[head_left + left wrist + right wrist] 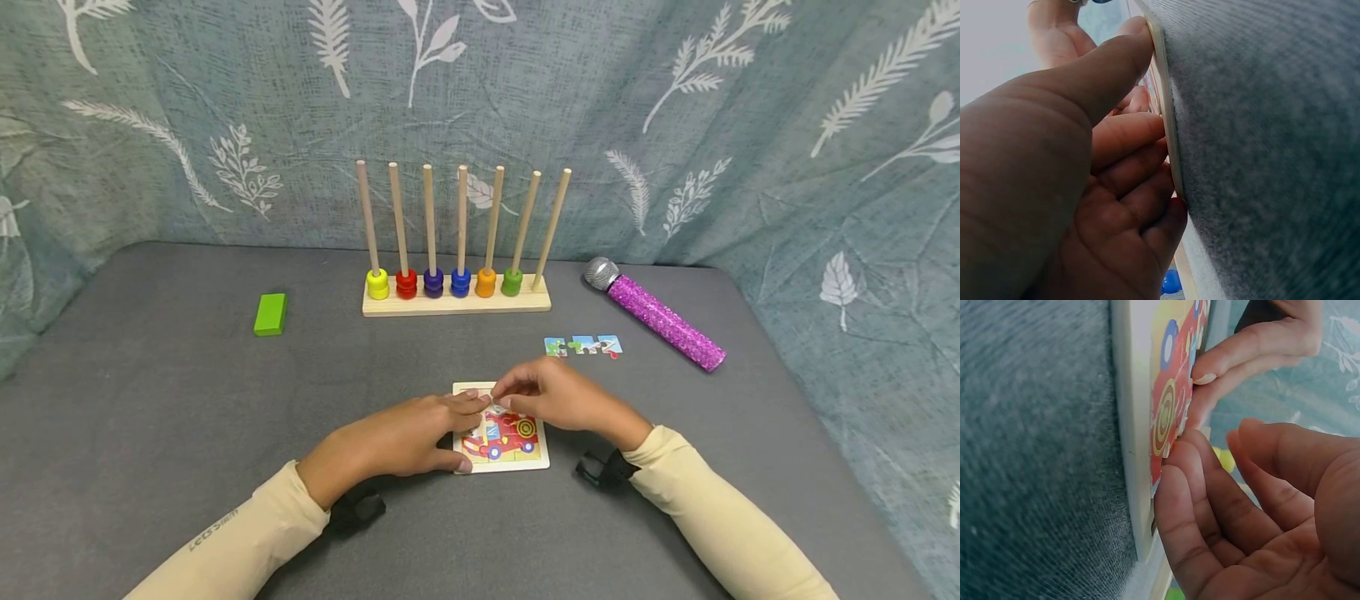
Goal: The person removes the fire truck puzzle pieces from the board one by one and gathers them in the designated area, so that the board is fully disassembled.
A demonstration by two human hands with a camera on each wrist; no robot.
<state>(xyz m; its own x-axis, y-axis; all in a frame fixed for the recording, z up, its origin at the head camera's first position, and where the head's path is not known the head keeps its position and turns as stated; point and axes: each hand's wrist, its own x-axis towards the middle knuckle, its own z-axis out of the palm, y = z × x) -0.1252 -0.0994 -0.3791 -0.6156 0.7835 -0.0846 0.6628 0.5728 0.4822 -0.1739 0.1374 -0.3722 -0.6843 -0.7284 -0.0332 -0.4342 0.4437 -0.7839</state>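
Observation:
A framed jigsaw puzzle (501, 465) with a red truck picture lies flat on the dark table. My left hand (405, 435) rests on its left side, fingers reaching over the picture. In the left wrist view, the left thumb (1125, 53) lies against the board's edge. At the upper part of the puzzle, my right hand (566, 396) touches the picture with bent fingers. In the right wrist view, several right fingertips (1175, 487) meet the board, and the thumb stands off it. Whether a piece sits between right thumb and forefinger is hidden. Loose puzzle pieces (585, 344) lie beyond the right hand.
Behind the puzzle stands a wooden peg stand (457, 307) with coloured beads on most of its upright rods. A glittery purple microphone (663, 318) lies at the right. Far left is a green block (270, 315). A patterned cloth (480, 100) hangs behind the table.

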